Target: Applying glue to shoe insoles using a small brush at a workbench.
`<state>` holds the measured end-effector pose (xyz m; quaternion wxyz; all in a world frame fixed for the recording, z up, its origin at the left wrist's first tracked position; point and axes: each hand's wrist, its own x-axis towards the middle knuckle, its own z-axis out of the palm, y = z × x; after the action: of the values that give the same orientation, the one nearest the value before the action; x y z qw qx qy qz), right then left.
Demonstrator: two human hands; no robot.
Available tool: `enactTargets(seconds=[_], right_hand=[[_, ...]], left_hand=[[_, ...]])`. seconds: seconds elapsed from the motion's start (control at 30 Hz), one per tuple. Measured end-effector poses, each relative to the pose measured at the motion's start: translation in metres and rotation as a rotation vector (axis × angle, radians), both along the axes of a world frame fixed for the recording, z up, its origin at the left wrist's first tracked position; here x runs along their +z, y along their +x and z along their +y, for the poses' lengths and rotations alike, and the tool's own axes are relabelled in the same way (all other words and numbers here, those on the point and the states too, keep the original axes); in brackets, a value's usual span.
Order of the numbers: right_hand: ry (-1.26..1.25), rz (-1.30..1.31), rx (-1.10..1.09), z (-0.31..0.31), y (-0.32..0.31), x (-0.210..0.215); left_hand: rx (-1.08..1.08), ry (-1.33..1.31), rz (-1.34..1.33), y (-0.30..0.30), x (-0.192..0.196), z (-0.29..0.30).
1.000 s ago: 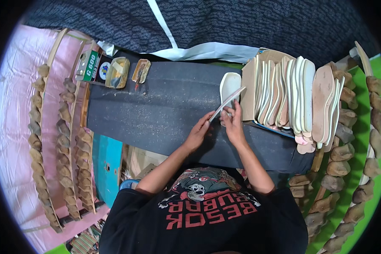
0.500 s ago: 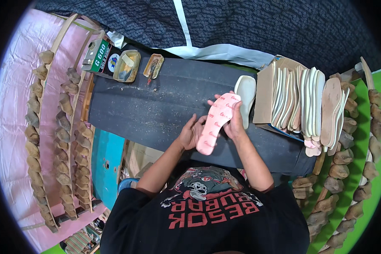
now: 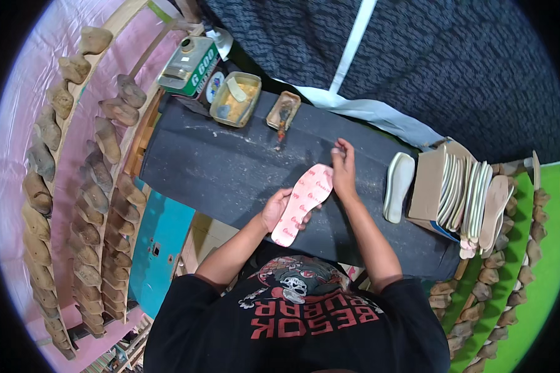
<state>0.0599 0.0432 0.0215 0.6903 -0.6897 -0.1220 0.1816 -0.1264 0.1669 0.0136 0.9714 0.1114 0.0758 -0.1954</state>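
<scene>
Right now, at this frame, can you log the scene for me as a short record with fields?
Left hand: holds a pink insole with red print by its lower part
Right hand: beside the insole's upper end, fingers raised; contact unclear
Surface: dark covered table
Table, far left: green-and-white can, tub with yellowish contents, small tray with a brush-like tool
Table, right: pale sole-shaped piece, then cardboard box with soles packed upright
Sides: rows of foot-shaped blocks

The black shirt [image 3: 305,348], green-topped can [image 3: 196,73] and pink insole [image 3: 303,204] bear lettering.
</scene>
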Motion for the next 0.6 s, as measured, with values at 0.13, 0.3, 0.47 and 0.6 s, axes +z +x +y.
enactTargets(seconds=[0.13,0.3,0.47,0.6], right_hand=[[-0.464,-0.656,0.158,0.073,0.006,0.03],[-0.704,-0.755,0.465,0.12,-0.001,0.04],[-0.656,-0.881,0.471,0.132,0.009,0.028],[-0.501,-0.928,0.372,0.139,0.036,0.036]], left_hand=[[0.049,-0.019,0.029,-0.031,-0.012,0.035],[0.215,0.045,0.05,-0.051,-0.021,0.062],[0.214,0.041,0.043,-0.059,-0.036,0.071],[0.219,0.137,0.049,-0.052,-0.035,0.075]])
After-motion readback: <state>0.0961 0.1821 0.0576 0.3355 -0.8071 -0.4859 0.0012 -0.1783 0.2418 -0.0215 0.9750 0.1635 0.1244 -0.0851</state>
